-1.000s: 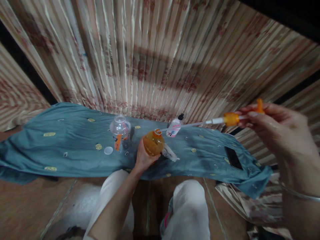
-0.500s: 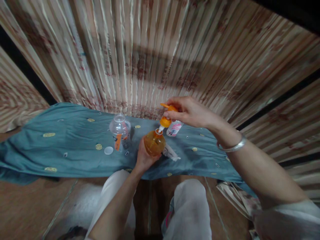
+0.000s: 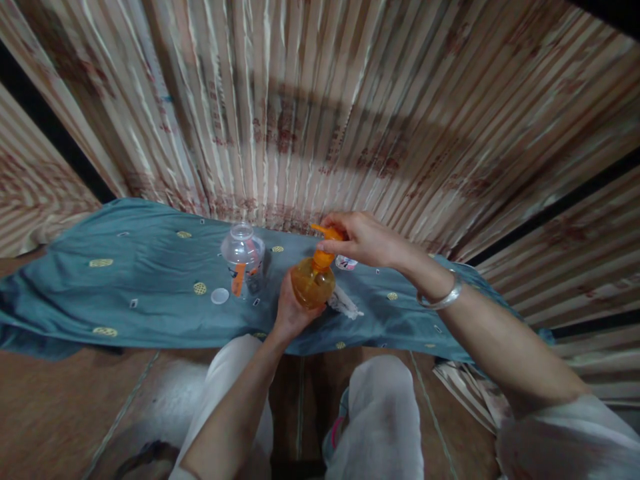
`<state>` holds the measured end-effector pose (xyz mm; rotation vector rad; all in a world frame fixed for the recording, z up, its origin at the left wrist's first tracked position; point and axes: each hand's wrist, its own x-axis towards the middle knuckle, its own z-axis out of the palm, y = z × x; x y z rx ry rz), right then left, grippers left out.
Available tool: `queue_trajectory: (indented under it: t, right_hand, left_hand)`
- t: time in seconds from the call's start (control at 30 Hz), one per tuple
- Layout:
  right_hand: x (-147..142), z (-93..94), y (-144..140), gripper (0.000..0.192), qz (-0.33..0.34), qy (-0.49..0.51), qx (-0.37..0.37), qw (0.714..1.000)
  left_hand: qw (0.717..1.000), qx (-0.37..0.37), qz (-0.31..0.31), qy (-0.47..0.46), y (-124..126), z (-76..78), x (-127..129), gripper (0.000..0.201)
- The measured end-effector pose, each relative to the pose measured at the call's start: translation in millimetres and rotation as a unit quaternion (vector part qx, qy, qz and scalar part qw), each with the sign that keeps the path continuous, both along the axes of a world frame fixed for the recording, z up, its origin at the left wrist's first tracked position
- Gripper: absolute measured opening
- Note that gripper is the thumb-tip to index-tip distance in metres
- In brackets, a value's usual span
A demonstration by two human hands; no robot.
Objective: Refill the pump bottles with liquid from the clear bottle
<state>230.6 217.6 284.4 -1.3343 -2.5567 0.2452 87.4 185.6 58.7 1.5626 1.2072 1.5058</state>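
Pump (image 3: 326, 243) lowered onto bottle (image 3: 313, 283), fingers (image 3: 336, 245) gripping

Home setting, pleated patterned curtain (image 3: 320, 113), embroidered teal cloth (image 3: 125, 287) spread on tiled floor (image 3: 65, 407)

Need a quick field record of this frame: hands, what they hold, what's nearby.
left hand: wrapped around orange bottle, upright
right hand: grips orange pump top at the bottle's neck
surface: blue cloth
left of bottle: clear bottle, small white cap
behind right hand: small bottle, mostly hidden
wrist: silver bangle
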Motion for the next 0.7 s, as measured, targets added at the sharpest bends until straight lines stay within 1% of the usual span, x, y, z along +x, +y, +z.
queue_trajectory:
  t: [0.1,0.2,0.33,0.43,0.53,0.6,0.7]
  right_hand:
    - [-2.5,-6.1,-2.8,0.039,-0.022,0.002,0.01,1.0]
    - [-2.0,-9.5,-4.5,0.042,-0.029,0.02,0.009,0.999]
    - [5.8,-19.6,-2.9,0.046,-0.03,0.095,-0.04,0.994]
    - [12.6,-35.6,0.1,0.048,0.001,0.187,-0.101,0.977]
    - [15.4,-53.3,3.3,0.043,0.046,0.266,-0.168,0.948]
    - [15.5,-62.7,5.0,0.039,0.061,0.293,-0.191,0.935]
    - [15.6,-71.8,6.3,0.036,0.063,0.309,-0.197,0.928]
  left_hand:
    - [1.0,-0.002,0.007,0.001,0.1,0.1,0.2,0.095]
    - [1.0,-0.001,0.016,0.0,0.6,-0.2,0.0,0.097]
    - [1.0,0.013,0.003,-0.003,2.6,-4.5,-0.4,0.095]
    - [1.0,0.008,0.002,-0.011,4.3,-10.5,-0.7,0.101]
    - [1.0,-0.009,0.002,-0.014,4.4,-13.9,-0.6,0.106]
    - [1.0,-0.013,-0.002,-0.013,3.8,-13.2,-0.4,0.105]
    - [1.0,-0.01,-0.008,-0.011,2.7,-9.0,-0.1,0.102]
